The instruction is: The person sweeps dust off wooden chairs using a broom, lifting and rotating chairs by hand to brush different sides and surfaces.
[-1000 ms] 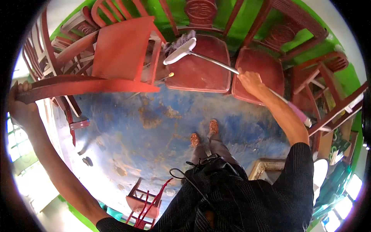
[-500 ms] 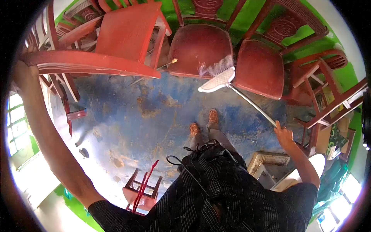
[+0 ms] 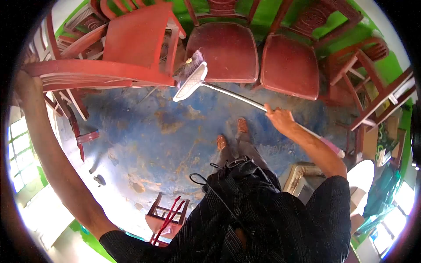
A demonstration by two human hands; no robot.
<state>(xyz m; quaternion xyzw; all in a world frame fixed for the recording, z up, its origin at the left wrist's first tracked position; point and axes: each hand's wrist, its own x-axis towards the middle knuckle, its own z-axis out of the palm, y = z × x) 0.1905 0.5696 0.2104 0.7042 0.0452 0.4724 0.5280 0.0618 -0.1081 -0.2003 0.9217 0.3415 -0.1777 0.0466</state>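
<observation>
At the far left, my left hand (image 3: 29, 85) is closed around the end of a red wooden chair (image 3: 136, 37), whose long curved rail runs rightward from it. My right hand (image 3: 280, 119) grips the metal handle of a broom (image 3: 191, 82). The broom has a white head and purplish bristles, which point up beside the chair's right-hand legs. A small yellowish tip (image 3: 189, 61) shows at the bristles; I cannot make out what it is. Behind the broom head is a dark red chair seat (image 3: 222, 51).
Another red chair (image 3: 289, 65) stands to the right, with more chairs (image 3: 364, 83) beyond it. A pale frame (image 3: 298, 175) lies by my right side. Behind me on the left is a small chair (image 3: 166, 221). The worn blue floor (image 3: 175, 122) spreads around my feet.
My right hand has moved left, carrying the broom head from in front of the middle chairs to the left chair's legs. My left hand keeps its hold.
</observation>
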